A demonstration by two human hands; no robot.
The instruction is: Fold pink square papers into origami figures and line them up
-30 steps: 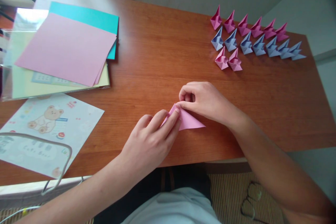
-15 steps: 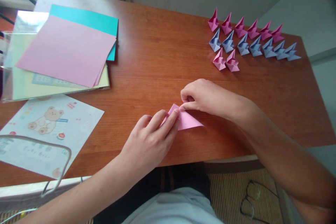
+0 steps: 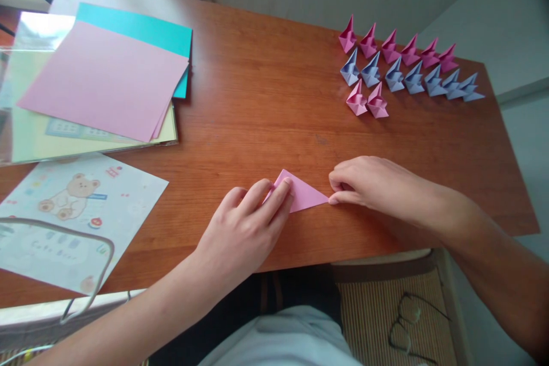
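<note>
A small pink paper folded into a triangle (image 3: 302, 193) lies flat on the wooden table (image 3: 266, 97) near its front edge. My left hand (image 3: 246, 229) rests on the triangle's left part, fingers stretched flat and pressing it down. My right hand (image 3: 369, 183) is at the triangle's right tip, fingers curled, with the index fingertip and thumb pressed against that tip.
Several folded pink paper figures (image 3: 392, 48) and blue ones (image 3: 407, 77) stand in rows at the back right. A stack of pink, teal and yellow sheets (image 3: 103, 80) lies at the left, with a bear-printed sheet (image 3: 72, 211) in front. Glasses (image 3: 405, 326) lie on the floor mat.
My right hand slid from the triangle's top corner along its edge to the right tip. My left hand stayed pressing the paper. The view shifted slightly.
</note>
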